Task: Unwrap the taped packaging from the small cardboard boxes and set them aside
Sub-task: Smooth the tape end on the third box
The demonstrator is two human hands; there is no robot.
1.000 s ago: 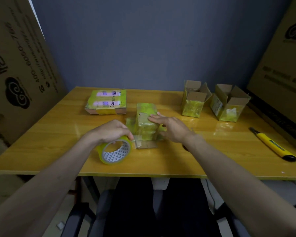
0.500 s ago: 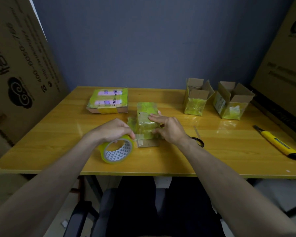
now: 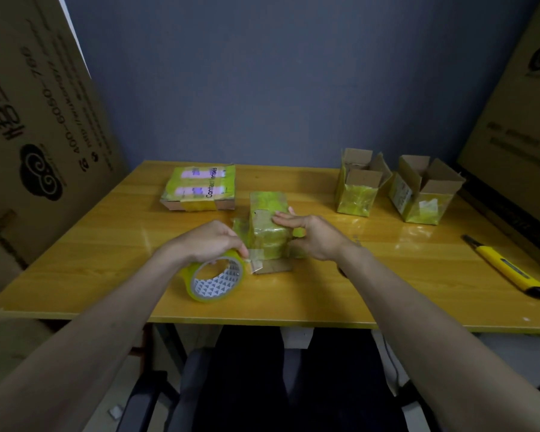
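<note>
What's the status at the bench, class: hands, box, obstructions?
Left hand holds tape roll. Right hand steadies taped box. Nothing in the way.

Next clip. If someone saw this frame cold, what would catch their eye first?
Most likely the two hands meeting mid-table: the left hand holds a roll of yellow tape, while the right hand rests on a small box wrapped in yellow tape. Next, the two opened boxes at the far right, and the yellow utility knife near the right edge.
</note>
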